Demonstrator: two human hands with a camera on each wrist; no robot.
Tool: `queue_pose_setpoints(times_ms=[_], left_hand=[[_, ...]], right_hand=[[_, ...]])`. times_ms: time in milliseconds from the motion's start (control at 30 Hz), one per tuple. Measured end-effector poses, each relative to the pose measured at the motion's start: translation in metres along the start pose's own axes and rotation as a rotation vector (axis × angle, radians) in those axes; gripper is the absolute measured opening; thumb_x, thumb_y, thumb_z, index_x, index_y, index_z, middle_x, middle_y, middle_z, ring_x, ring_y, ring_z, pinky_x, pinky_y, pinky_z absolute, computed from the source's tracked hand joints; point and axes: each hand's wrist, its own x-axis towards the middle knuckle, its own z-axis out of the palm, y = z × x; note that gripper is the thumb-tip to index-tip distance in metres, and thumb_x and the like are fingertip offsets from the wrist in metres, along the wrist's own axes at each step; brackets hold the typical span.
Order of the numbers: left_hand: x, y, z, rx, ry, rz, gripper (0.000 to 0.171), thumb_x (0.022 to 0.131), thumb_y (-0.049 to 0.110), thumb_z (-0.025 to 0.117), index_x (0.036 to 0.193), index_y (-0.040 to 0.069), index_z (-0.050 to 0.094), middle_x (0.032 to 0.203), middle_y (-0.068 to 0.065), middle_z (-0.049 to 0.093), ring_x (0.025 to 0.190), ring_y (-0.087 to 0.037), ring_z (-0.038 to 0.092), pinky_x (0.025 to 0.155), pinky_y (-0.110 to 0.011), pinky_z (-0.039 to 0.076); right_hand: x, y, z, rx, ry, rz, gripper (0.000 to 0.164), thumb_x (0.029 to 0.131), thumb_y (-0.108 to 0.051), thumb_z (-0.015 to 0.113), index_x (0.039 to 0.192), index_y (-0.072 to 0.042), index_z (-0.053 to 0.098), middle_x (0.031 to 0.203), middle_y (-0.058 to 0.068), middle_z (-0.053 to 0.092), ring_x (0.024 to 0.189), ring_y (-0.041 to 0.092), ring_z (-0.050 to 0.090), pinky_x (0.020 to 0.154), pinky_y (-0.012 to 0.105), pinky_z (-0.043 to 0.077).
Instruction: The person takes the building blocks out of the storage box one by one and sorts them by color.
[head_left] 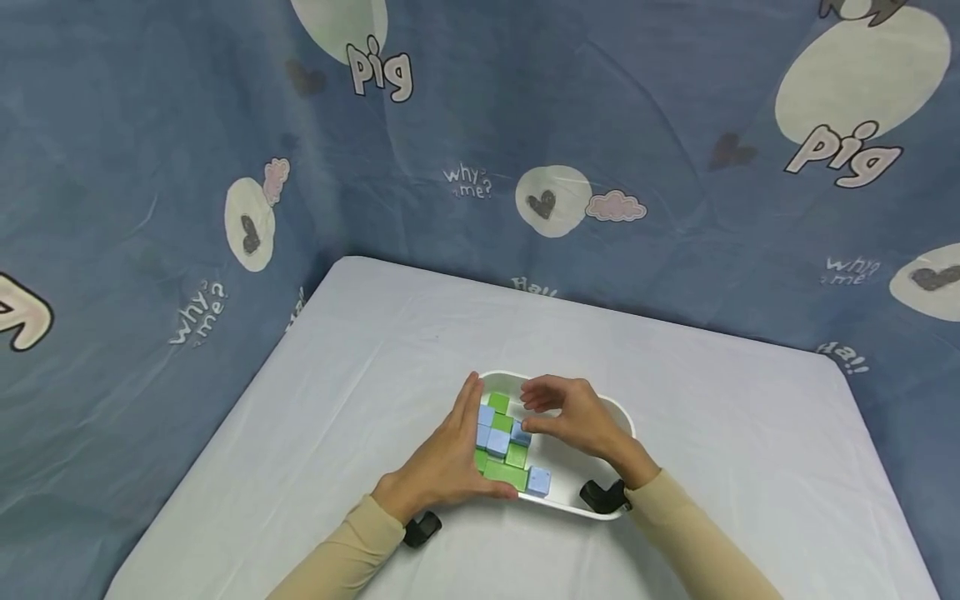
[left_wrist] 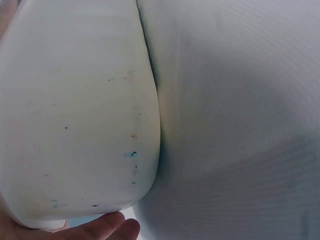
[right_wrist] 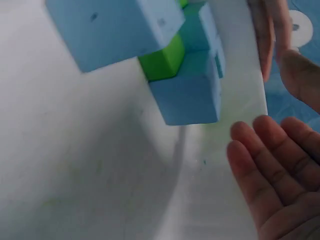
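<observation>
Blue and green blocks (head_left: 498, 442), probably light, stiff and best pinched by opposite faces, sit in the white tray (head_left: 558, 462) toward its left end, left hand (head_left: 444, 458) spread around that end, right hand (head_left: 579, 419) loosely spread above, apparently pinching nothing.

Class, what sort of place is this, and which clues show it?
Probably a makeshift indoor tabletop workspace: printed blue fabric hangs behind a white-covered table, where a white tray holds green and blue blocks.
</observation>
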Motion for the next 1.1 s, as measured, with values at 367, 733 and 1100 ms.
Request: queue_pose_setpoints(times_ms=[367,733,1100], left_hand=[[-0.001,0.003,-0.002,-0.001,0.010,0.011,0.153,0.063,0.079,0.080,0.162,0.004,-0.008,0.170,-0.005,-0.015,0.153,-0.028,0.016,0.116,-0.043,0.032],[-0.001,0.002,0.000,0.002,0.005,-0.002,0.151,0.065,0.074,0.083,0.161,0.001,-0.009,0.170,-0.012,-0.012,0.153,-0.028,0.016,0.117,-0.043,0.030],[0.001,0.003,0.001,-0.008,0.001,0.008,0.152,0.065,0.074,0.083,0.162,0.003,-0.010,0.169,-0.017,-0.008,0.153,-0.029,0.015,0.116,-0.044,0.030]], right_hand=[[0.000,0.008,0.005,0.021,-0.121,0.085,0.052,0.078,-0.013,0.090,0.122,0.003,0.068,0.110,0.010,0.074,0.096,0.024,0.071,0.085,0.037,0.057],[0.003,0.012,0.012,-0.127,-0.190,0.092,0.043,0.071,-0.010,0.094,0.109,-0.005,0.075,0.098,-0.004,0.071,0.086,0.011,0.064,0.078,0.028,0.055],[0.001,0.015,0.012,-0.197,-0.213,0.039,0.036,0.072,-0.001,0.089,0.105,-0.003,0.076,0.093,-0.005,0.069,0.081,0.009,0.060,0.073,0.026,0.052]])
